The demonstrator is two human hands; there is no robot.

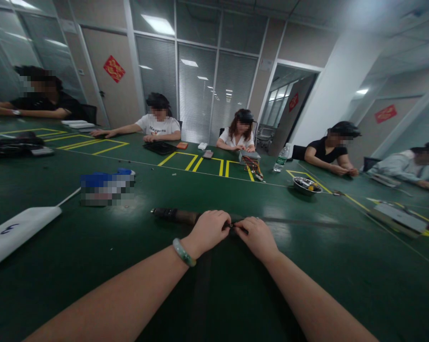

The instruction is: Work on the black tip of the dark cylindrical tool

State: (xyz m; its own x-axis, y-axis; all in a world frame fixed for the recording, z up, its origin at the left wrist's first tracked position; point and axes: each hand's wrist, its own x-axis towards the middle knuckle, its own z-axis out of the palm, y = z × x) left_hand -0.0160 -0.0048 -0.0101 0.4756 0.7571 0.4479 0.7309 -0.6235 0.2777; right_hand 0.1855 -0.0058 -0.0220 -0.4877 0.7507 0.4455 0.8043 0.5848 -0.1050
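A long dark tube-shaped thing (178, 215) lies on the green table, with a small shiny tip at its left end. My left hand (210, 230), with a green bangle at the wrist, is closed over its right part. Close beside it, my right hand (256, 236) is closed too, thumb and fingers pinched together. The fingertips of both hands nearly meet around a small dark piece (232, 225). Whether that piece belongs to the tube-shaped thing I cannot tell, as my fingers cover most of it.
A white power strip (22, 232) with a cable lies left, near a blurred blue packet (105, 187). A metal bowl (307, 185), a water bottle (281, 159) and a grey box (397, 218) stand to the right. Several people sit along the far side.
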